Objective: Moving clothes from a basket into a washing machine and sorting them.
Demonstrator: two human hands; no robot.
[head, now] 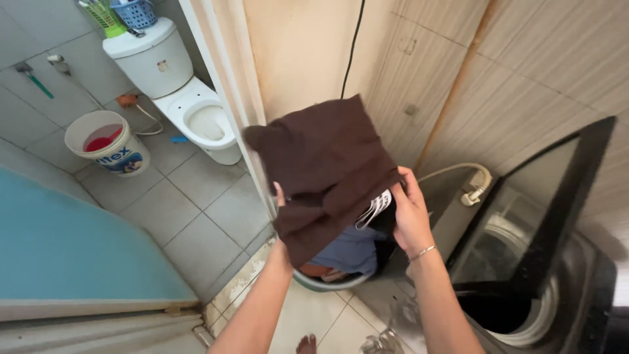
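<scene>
Both hands are holding up a dark brown garment [324, 167] above the laundry basin [327, 283]: left hand [280, 196] mostly hidden, right hand [409, 213] fingers pinching its edge. It is looking soft, light, floppy; edges seem the best hold.

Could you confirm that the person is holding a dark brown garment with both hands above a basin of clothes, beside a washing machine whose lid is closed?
Not quite: the head view shows the washing machine with its lid raised open. Otherwise correct: both hands, left and right, hold the dark brown garment above the basin.
</scene>
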